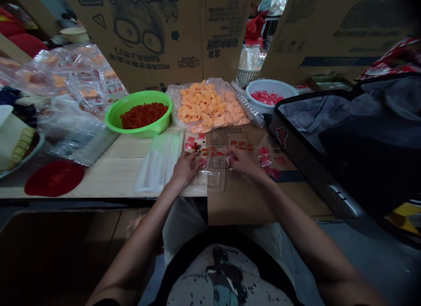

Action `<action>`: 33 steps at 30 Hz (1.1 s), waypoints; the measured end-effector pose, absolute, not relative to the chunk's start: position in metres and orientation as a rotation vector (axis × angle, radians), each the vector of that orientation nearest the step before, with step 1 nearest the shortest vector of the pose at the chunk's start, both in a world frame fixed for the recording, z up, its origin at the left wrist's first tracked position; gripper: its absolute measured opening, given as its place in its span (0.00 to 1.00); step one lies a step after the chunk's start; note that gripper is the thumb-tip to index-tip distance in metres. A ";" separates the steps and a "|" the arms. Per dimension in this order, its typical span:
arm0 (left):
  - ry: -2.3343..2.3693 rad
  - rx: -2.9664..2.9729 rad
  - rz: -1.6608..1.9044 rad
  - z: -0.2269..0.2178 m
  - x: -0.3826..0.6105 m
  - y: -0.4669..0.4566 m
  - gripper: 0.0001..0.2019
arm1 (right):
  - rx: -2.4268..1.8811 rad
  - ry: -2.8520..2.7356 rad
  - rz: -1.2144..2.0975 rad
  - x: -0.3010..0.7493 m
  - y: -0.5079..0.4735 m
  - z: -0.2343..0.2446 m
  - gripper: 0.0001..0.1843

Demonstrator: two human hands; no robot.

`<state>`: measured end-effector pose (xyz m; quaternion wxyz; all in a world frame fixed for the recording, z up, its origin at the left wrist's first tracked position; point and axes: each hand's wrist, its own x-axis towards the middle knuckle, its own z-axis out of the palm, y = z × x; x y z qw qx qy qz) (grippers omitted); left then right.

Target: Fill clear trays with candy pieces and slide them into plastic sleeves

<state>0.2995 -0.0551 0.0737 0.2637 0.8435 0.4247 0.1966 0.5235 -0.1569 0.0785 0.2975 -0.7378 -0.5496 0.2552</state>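
Observation:
My left hand [187,169] lies over the left end of a clear plastic tray, its fingers apart and touching the tray area. My right hand [242,162] is closed, fingertips pinched on a small pink packet that is partly hidden by the fingers. Between the hands, small orange-red pieces [213,151] sit in the clear tray's compartments. More orange-red pieces [241,145] lie in a row just beyond my right hand. Pink packets [264,156] lie to its right, and other pink packets [190,142] are beyond my left fingers.
Behind stand a green bowl [112,117] of red-orange pieces, a plastic bag of orange pieces [202,102] and a pale bowl [289,87] of pink packets. Stacked clear trays [158,165] lie left. An open black case [315,170] borders the right; cardboard [164,56] walls the back.

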 end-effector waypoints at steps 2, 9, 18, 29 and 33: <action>1.095 2.280 0.507 0.063 0.301 -0.061 0.16 | -1.952 -1.576 0.649 0.510 -0.149 0.077 0.17; 1.131 2.331 0.569 0.047 0.303 -0.080 0.13 | -2.062 -1.561 0.476 0.534 -0.156 0.080 0.20; 0.685 2.743 0.345 0.079 0.358 -0.079 0.09 | -2.412 -1.407 0.226 0.581 -0.227 0.087 0.19; 0.497 2.851 0.321 0.058 0.367 -0.069 0.15 | -2.740 -1.185 0.411 0.596 -0.279 0.085 0.28; 0.479 2.899 0.213 0.057 0.354 -0.082 0.20 | -2.691 -1.115 0.384 0.600 -0.276 0.074 0.26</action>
